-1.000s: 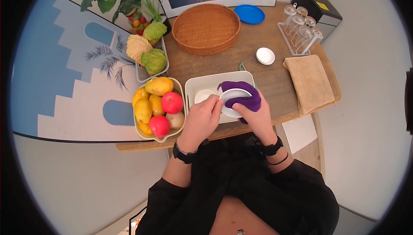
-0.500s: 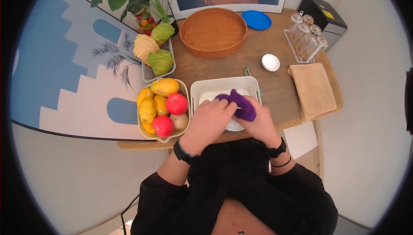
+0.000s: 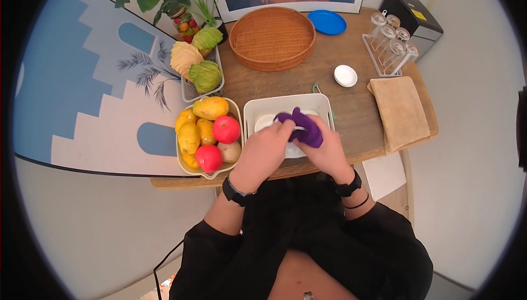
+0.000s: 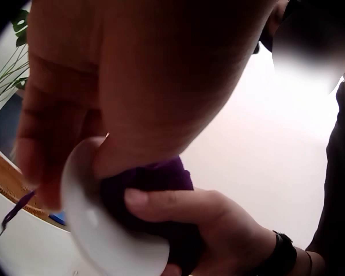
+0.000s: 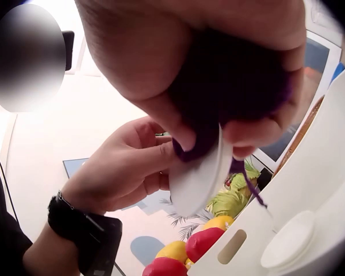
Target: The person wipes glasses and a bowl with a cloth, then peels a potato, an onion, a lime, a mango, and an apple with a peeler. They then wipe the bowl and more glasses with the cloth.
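My left hand [image 3: 263, 154] pinches a small white dish [image 4: 115, 230] by its rim between thumb and fingers. A purple cloth [image 3: 309, 132] is bunched in my right hand [image 3: 328, 153], which grips the dish through it, the cloth folded over both faces. In the right wrist view the dish [image 5: 195, 187] stands tilted nearly edge-on, and a thin purple strand dangles from the cloth. Both hands are over the near part of a white bin [image 3: 285, 100]. Inside the bin lies another white dish [image 5: 288, 238], partly hidden by my left hand in the head view.
Left of the bin stands a basin [image 3: 239, 114] of yellow and red fruit, with leafy vegetables [image 3: 205, 76] behind. Farther back are a round wicker basket [image 3: 273, 39] and blue plate [image 3: 327, 22]. White dishes [image 3: 346, 76], glasses [image 3: 392, 42] and a folded tan cloth [image 3: 399, 113] sit right.
The dish has turned from facing up to nearly edge-on. My left hand has shifted over it, and the purple cloth has closed farther around its rim. The head view has shifted slightly.
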### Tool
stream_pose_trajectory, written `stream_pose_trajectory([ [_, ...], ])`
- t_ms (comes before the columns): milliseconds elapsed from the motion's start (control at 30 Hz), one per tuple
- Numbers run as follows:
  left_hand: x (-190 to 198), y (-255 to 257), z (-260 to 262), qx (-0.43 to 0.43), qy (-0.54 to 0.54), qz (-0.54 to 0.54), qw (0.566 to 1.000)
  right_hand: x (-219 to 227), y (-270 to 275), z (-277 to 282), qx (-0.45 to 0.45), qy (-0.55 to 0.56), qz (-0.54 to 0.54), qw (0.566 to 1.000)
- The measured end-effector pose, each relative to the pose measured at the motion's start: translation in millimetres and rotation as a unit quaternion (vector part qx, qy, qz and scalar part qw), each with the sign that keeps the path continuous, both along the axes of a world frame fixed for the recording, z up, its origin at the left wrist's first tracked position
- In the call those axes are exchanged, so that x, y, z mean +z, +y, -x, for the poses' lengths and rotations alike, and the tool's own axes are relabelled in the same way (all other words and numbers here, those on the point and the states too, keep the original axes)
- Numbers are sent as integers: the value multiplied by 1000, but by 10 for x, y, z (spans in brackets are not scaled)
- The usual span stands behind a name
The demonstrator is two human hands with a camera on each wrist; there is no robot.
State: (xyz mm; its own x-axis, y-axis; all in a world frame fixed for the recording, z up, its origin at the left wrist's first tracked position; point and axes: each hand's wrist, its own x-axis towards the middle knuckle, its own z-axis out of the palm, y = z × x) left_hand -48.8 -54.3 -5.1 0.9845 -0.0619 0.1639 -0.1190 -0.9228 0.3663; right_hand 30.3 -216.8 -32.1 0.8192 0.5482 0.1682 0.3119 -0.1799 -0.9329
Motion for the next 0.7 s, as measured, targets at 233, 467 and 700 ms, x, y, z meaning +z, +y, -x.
stream_pose_trajectory([
  [233, -178, -23, -23, 127, 12, 221, 967, -131, 70, 24, -105, 113, -133, 979],
  [467, -95, -9, 38, 32, 25, -75, 996, -77, 48, 21, 48, -99, 75, 991],
  [700, -157, -84, -3, 121, -64, 287, 948, -31, 67, 52, -87, 78, -89, 989],
])
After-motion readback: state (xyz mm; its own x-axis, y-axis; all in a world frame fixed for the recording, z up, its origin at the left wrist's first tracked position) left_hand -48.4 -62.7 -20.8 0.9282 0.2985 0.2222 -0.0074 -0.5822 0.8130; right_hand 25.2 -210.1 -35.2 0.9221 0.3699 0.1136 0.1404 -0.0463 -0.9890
